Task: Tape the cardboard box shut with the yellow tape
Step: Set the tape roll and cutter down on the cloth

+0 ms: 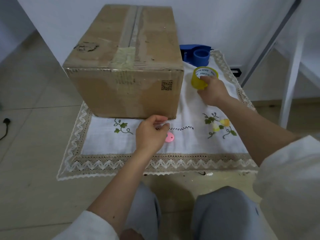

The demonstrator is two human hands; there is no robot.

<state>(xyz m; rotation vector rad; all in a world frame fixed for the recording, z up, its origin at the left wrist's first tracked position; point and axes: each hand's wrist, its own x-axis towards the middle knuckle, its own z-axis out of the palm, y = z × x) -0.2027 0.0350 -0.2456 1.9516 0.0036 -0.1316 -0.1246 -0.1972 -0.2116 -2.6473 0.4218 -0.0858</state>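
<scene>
A large closed cardboard box (124,66) stands on a white embroidered cloth (190,144) on the floor; old tape remnants run along its top seam. Just right of the box, my right hand (213,92) grips the yellow tape roll (200,78) from the near side and holds it a little above the cloth. My left hand (150,134) hovers at the box's lower front edge with thumb and fingers curled close together. It partly covers a small pink round thing (169,138) on the cloth. Whether the fingers pinch anything is unclear.
A blue tape dispenser (197,54) sits behind the yellow roll, against the wall. White furniture legs (290,84) rise at the right. A black plug and cable (6,122) lie on the tiled floor at far left. My knees (225,205) are at the cloth's near edge.
</scene>
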